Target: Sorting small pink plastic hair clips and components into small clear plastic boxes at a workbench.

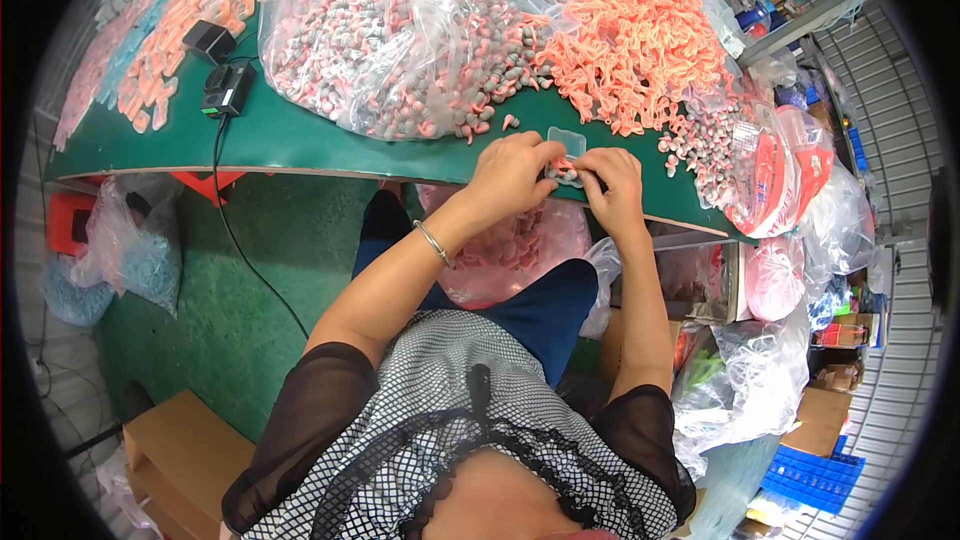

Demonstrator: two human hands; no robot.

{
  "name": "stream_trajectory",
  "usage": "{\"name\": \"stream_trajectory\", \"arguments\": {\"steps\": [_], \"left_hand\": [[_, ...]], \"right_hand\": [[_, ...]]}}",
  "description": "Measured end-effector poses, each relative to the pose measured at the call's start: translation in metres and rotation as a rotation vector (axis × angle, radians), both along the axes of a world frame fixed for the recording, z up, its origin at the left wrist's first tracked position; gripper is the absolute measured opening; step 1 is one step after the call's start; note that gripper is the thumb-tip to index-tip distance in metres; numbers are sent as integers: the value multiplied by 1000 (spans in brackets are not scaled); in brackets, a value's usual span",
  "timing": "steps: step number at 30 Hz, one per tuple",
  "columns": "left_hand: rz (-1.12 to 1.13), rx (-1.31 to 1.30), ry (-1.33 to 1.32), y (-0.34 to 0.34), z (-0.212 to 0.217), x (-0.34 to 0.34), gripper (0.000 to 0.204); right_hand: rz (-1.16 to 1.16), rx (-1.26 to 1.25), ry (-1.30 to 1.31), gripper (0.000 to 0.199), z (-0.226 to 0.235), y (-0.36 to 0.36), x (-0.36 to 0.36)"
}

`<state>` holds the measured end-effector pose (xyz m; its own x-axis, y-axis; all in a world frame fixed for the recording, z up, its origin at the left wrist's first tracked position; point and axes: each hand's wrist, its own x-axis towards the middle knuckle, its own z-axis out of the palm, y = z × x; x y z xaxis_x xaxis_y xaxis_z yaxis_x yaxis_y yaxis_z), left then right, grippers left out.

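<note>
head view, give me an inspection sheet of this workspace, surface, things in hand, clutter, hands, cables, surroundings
Surface: green table, its far side mostly covered.
Job's things: small open clear case near the front edge; coral and grey pieces at its near part.
Clutter: large clear bag with pink-and-grey pieces spread at its right; heap of coral loops beyond.
Hands: left hand and right hand both at the case; exact grip unclear.
Cables: black cable hangs from a black device over the edge.
Surroundings: blue-filled bag and cardboard box at left.
</note>
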<state>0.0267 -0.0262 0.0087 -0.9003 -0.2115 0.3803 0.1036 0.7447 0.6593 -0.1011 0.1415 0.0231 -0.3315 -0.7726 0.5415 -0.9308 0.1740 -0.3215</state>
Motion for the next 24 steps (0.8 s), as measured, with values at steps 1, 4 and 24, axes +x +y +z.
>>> {"name": "stream_trajectory", "arguments": {"steps": [1, 4, 24], "left_hand": [[1, 0, 0, 0, -1, 1, 41], [-6, -34, 61, 0, -4, 2, 35], [-18, -136, 178, 5, -9, -9, 21]], "right_hand": [[0, 11, 27, 12, 3, 0, 2], [-28, -20, -87, 14, 0, -4, -5], [20, -58, -213, 29, -6, 5, 14]]}}
